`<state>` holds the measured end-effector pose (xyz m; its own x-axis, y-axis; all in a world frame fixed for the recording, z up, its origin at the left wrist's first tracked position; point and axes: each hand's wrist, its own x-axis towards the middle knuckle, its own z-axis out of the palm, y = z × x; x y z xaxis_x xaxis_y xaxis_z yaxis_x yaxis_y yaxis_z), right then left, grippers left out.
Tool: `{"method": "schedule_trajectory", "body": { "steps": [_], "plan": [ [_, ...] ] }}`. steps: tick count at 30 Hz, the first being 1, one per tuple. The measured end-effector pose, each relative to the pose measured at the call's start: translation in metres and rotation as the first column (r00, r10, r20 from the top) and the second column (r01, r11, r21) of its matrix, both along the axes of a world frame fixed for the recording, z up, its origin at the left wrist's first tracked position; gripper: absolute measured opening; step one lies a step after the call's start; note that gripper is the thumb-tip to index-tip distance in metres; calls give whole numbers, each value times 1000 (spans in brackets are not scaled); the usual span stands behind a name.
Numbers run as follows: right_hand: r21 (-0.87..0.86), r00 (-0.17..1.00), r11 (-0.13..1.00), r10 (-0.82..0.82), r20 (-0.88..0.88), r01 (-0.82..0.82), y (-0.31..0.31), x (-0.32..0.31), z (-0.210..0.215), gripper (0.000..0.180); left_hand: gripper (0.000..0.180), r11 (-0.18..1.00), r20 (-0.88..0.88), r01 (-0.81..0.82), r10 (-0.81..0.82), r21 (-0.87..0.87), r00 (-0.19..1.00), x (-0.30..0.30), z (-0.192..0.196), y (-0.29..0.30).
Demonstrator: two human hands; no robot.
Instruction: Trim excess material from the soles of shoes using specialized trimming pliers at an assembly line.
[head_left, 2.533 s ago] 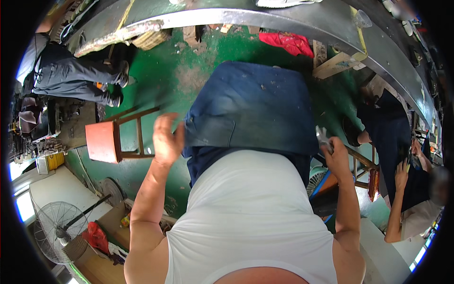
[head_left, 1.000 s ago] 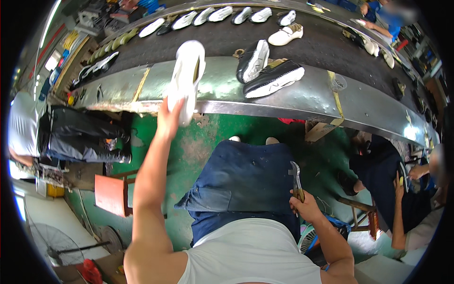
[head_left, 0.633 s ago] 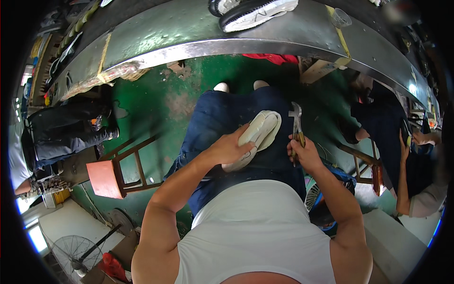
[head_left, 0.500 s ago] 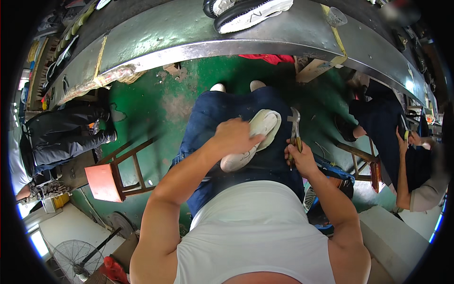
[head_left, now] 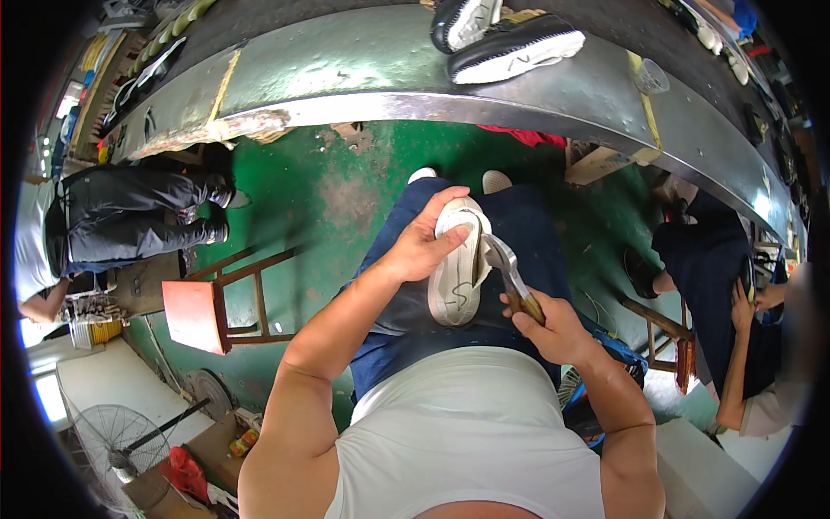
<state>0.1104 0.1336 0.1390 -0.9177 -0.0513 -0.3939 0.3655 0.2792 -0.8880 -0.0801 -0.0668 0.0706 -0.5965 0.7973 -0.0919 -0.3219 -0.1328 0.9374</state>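
Note:
A pale, off-white shoe [head_left: 456,297] with a dark pen mark on its sole side lies over my lap, toe end toward my body. Wrapped about its far end is my left hand [head_left: 419,242], with the thumb pressed over the inner edge. My right hand [head_left: 551,327] is closed round the handles of metal pliers [head_left: 504,259]. Their head touches or nearly touches the shoe's right rim; whether the jaws grip its edge, I cannot tell.
Ahead runs a metal-edged bench [head_left: 363,108] with black-and-white shoes [head_left: 519,59] and a clear cup [head_left: 651,78] on it. A stool [head_left: 197,313] stands left, a fan [head_left: 121,441] lower left. One person [head_left: 130,221] is at left, another [head_left: 709,259] at right.
The shoe has turned more upright, and my left hand has shifted to its far end. My right hand has brought the pliers left and tilted their head against or near the shoe's rim.

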Motion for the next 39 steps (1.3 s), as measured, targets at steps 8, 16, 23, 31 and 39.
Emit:
{"method": "schedule_trajectory", "body": {
  "steps": [8, 16, 23, 31, 39],
  "plan": [
    [-448, 973, 894, 114, 200, -12, -14, -41, -2, 34, 53, 977, -390, -102, 22, -187, 921, -2, -22, -35],
    [-297, 938, 952, 171, 302, -78, -15, -68, -12, 20, 45, 963, -92, -160, 143, -218, 985, -4, -8, -35],
    [218, 982, 975, 78, -169, -40, -28, -58, -72, 19, 50, 995, 36, 36, -32, -97, 999, -31, -17, -51],
    [581, 972, 802, 224, -70, -142, -31, -40, -12, 26, 48, 987, 164, -86, 107, -135, 981, 2, 8, -29],
    [104, 947, 992, 101, -304, -73, -2, -7, 12, 18, 60, 954, -216, -290, 267, -82, 939, 35, 35, -39]
  ]
}}
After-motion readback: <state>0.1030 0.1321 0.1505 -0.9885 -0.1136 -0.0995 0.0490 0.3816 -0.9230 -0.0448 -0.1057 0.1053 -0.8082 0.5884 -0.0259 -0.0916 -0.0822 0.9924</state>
